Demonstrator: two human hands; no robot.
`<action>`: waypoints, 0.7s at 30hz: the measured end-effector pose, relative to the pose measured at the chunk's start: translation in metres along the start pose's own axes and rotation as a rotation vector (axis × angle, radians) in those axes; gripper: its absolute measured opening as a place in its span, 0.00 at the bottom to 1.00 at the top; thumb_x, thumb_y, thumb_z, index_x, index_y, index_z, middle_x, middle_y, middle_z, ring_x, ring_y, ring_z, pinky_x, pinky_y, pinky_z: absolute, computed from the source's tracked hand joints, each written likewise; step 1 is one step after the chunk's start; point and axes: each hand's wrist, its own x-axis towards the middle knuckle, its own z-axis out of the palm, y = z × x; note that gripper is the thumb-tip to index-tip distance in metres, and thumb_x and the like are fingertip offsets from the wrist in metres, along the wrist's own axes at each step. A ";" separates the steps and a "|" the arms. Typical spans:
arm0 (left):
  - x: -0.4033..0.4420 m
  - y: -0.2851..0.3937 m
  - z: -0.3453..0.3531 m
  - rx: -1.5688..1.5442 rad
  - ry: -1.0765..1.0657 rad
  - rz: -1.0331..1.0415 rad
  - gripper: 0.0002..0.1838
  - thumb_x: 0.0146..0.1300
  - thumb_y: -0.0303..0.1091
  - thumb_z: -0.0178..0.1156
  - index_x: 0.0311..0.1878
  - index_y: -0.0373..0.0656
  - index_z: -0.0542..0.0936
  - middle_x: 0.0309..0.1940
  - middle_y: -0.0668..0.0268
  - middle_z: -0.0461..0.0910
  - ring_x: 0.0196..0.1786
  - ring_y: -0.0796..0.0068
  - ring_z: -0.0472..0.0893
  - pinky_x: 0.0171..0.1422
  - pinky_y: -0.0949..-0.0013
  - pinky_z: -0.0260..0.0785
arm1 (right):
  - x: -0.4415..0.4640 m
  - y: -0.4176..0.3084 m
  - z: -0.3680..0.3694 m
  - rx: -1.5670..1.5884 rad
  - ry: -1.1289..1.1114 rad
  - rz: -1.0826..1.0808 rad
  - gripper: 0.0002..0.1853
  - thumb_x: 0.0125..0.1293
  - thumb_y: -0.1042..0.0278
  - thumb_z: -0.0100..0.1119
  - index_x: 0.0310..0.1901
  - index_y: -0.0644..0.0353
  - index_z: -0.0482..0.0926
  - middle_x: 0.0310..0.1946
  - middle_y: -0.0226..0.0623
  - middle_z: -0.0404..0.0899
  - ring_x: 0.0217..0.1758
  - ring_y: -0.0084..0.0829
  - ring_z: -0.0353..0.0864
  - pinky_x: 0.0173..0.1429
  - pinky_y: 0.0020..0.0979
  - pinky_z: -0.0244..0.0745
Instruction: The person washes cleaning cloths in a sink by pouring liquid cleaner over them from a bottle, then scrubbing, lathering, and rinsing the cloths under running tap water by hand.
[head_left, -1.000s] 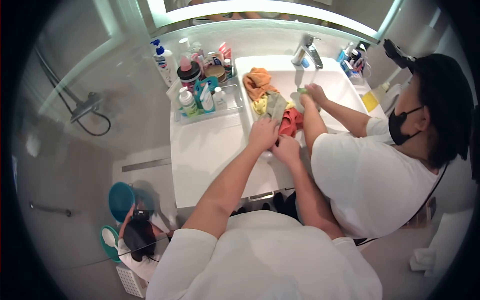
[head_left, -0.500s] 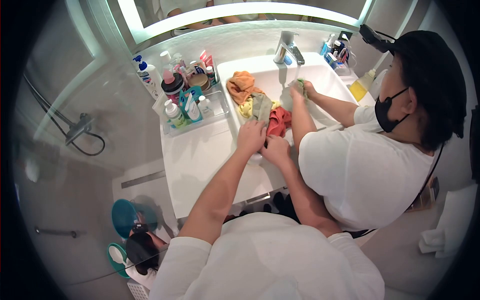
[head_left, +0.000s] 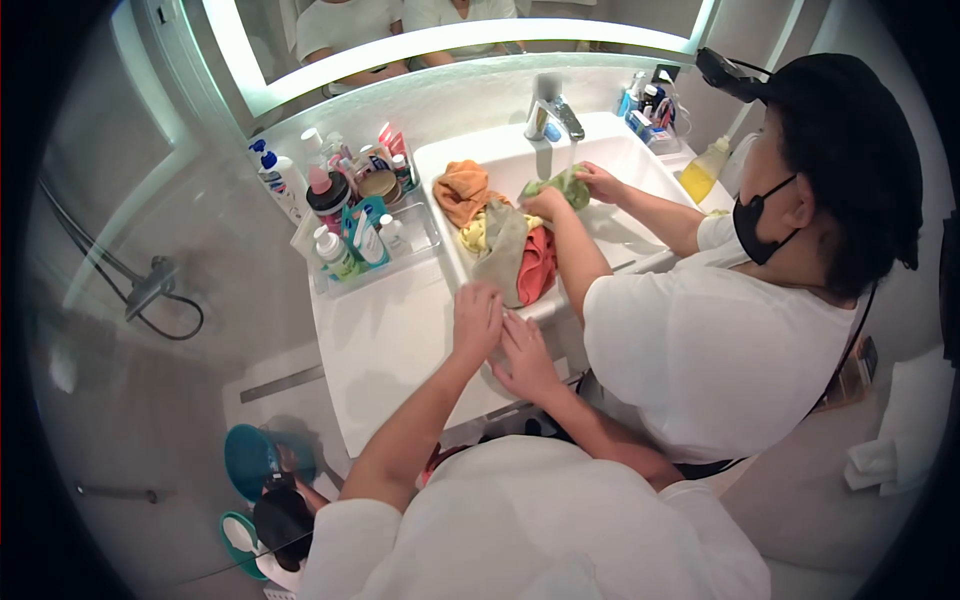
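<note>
A grey-green cloth (head_left: 497, 252) hangs over the near left part of the white sink (head_left: 437, 150), its lower end spread out toward me. At that end is my left hand (head_left: 478, 322), fingers curled against the cloth's edge; the fingertips are slightly blurred. Just right of it, my right hand (head_left: 526, 358) has its fingers stretched out, tips close to the cloth's lower corner. Beside the grey cloth lie a red cloth (head_left: 538, 268), a yellow cloth (head_left: 474, 234) and an orange cloth (head_left: 464, 190). A person on the right holds a green cloth (head_left: 568, 188) below the faucet (head_left: 552, 110).
Left of the sink, a clear tray (head_left: 428, 236) holds bottles and tubes on the white counter (head_left: 375, 340). A bottle of yellow liquid (head_left: 705, 170) stands to the right. The other person (head_left: 730, 340) stands close by my right arm. A blue basin (head_left: 245, 462) is at lower left.
Both my hands have drawn back toward me and a little left, and the grey cloth now spreads nearer the sink's front rim. The other person's green cloth is opened out more.
</note>
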 end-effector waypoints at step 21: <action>-0.091 0.040 -0.030 -0.067 -0.238 -0.003 0.34 0.59 0.43 0.53 0.67 0.40 0.57 0.67 0.52 0.54 0.67 0.47 0.56 0.67 0.51 0.49 | -0.048 0.005 0.002 0.386 -0.366 -0.002 0.26 0.51 0.65 0.58 0.54 0.61 0.71 0.54 0.49 0.69 0.59 0.48 0.65 0.58 0.42 0.64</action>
